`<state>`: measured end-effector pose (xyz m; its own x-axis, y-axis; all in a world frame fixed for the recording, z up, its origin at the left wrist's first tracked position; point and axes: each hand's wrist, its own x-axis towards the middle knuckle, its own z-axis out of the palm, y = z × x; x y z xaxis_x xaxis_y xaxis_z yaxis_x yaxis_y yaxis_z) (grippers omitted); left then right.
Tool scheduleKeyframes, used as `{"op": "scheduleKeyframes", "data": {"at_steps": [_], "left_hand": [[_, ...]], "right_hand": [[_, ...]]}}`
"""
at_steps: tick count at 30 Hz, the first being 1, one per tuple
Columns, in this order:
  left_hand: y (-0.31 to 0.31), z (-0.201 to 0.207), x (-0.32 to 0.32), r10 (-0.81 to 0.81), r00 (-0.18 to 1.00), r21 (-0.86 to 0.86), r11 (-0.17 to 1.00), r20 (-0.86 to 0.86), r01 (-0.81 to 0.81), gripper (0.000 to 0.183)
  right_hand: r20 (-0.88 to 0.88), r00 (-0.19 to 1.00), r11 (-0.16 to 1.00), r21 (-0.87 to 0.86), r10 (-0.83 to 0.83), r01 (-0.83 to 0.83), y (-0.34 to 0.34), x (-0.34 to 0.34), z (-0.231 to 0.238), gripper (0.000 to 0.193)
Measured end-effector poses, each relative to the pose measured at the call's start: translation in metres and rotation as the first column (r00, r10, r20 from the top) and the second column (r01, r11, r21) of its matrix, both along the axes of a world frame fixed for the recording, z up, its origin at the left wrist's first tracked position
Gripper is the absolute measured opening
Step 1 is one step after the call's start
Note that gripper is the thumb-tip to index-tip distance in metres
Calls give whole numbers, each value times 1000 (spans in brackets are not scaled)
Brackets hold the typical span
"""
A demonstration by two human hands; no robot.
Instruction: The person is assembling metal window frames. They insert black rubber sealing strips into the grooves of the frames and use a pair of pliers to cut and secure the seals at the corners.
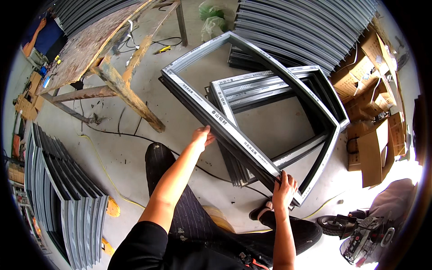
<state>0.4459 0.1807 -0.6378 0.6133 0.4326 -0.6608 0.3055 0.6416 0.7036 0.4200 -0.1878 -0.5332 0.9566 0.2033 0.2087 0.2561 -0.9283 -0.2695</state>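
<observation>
A grey metal window frame [238,134] with printed protective film lies tilted in front of me, one corner raised toward the far left. My left hand [203,136] grips the near bar's lower edge about midway, its fingertips partly hidden under the bar. Close to the near right corner, my right hand [284,190] is closed round the same bar, thumb on the edge. Beneath it, a stack of similar frames [226,101] lies on the floor, partly covered by the held one.
A worn wooden workbench [85,49] stands at the far left. Grey frames are stacked at left [83,225] and at the back [301,31]. Cardboard boxes [373,148] pile up at right, above a small wheeled vehicle [360,234]. A black cable [148,137] crosses the floor. Another person's arm [33,38] shows far left.
</observation>
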Motion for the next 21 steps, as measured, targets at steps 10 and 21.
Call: {"op": "scheduleKeyframes", "data": {"at_steps": [10, 21], "left_hand": [[8, -2, -30, -35, 998, 210, 977, -59, 47, 32], [5, -10, 28, -119, 993, 292, 949, -12, 118, 33]], "right_hand": [[-266, 947, 981, 116, 181, -155, 0, -43, 20, 36], [-231, 971, 979, 201, 66, -19, 40, -48, 19, 26]]}}
